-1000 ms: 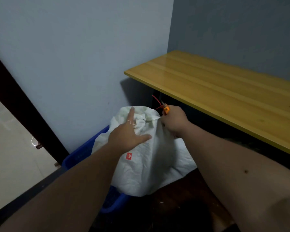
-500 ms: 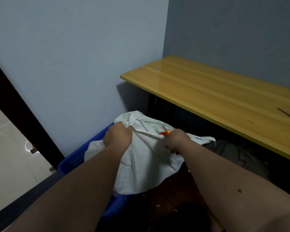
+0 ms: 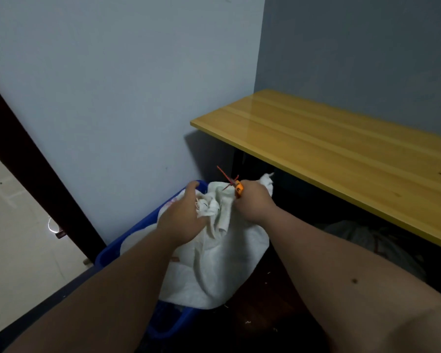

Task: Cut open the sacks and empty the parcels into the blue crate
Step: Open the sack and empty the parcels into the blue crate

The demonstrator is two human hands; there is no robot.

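Note:
A white woven sack lies over the blue crate, which stands against the pale wall. My left hand grips the bunched top of the sack from the left. My right hand holds the sack's upper right part together with a small orange cutter. A red tie sticks up beside the cutter. The sack covers the crate's inside, so no parcels show.
A yellow wooden table juts out at the right, above the crate's level. Another grey sack lies in the dark under the table. A dark door frame runs along the left, with light floor beyond it.
Both hands have lifted the sack's top higher over the crate. The left hand has bunched the fabric tighter, and the red tie shows again above the right hand.

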